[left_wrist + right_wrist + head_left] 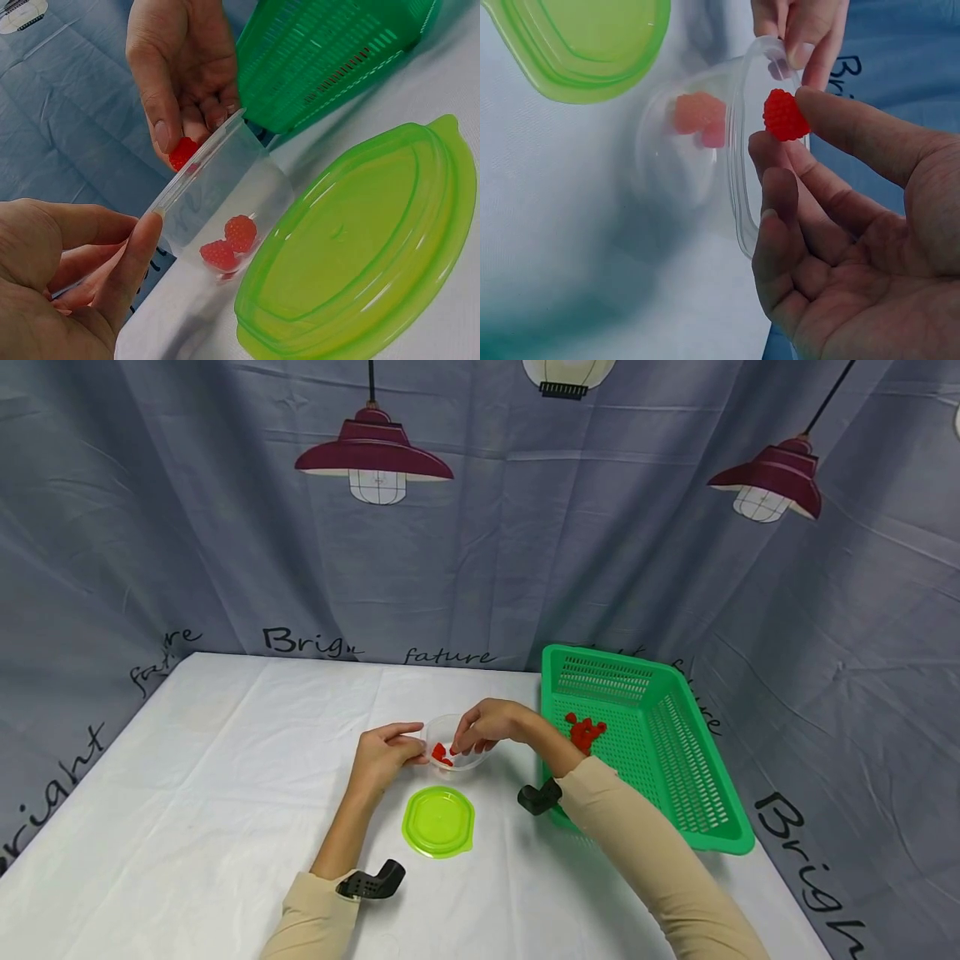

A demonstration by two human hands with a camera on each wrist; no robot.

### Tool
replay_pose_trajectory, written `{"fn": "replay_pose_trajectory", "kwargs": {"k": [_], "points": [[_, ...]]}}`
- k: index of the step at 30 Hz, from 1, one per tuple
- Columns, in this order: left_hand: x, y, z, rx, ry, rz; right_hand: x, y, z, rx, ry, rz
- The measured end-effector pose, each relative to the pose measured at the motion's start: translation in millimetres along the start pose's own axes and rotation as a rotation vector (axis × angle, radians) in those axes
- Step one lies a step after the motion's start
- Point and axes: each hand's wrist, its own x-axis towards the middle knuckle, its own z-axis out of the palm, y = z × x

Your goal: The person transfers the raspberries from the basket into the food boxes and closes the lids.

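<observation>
A clear plastic container (474,763) stands on the table with a few red raspberries (241,233) lying in its bottom. Its rim is pinched by my left hand (381,758) between thumb and fingers, on the left side. Over the opening, my right hand (487,725) holds one raspberry (784,115) between thumb and fingertips, right at the rim. In the right wrist view the other fingers of that hand are curled beside the container wall. A green lid (438,822) lies flat on the table, just nearer to me than the container.
A green perforated basket (651,760) stands on the right, under and beyond my right forearm, with several more raspberries (585,735) inside. White cloth covers the table (225,793). A grey printed curtain (480,560) hangs behind the table's far edge.
</observation>
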Motion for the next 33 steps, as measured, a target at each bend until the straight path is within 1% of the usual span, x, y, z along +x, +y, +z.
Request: {"fn": "replay_pose_trajectory", "kwargs": {"k": [7, 14, 18, 26, 33], "points": [[1.5, -0.3, 0.8, 0.007, -0.003, 0.009, 0.7, 1.9, 0.8, -0.019, 0.005, -0.008], [0.6, 0.2, 0.7, 0.001, 0.000, 0.021, 0.3, 4.2, 0.3, 0.040, -0.020, 0.004], [0.8, 0.4, 0.3, 0.007, 0.000, 0.025, -1.0, 2.7, 0.7, 0.028, -0.025, 0.011], [1.1, 0.5, -0.2, 0.004, -0.001, 0.012, -1.5, 2.4, 1.4, 0.008, -0.017, 0.015], [-0.2, 0.0, 1.4, -0.005, -0.009, 0.018, -3.0, 4.0, 3.1, 0.019, -0.012, 0.017]]}}
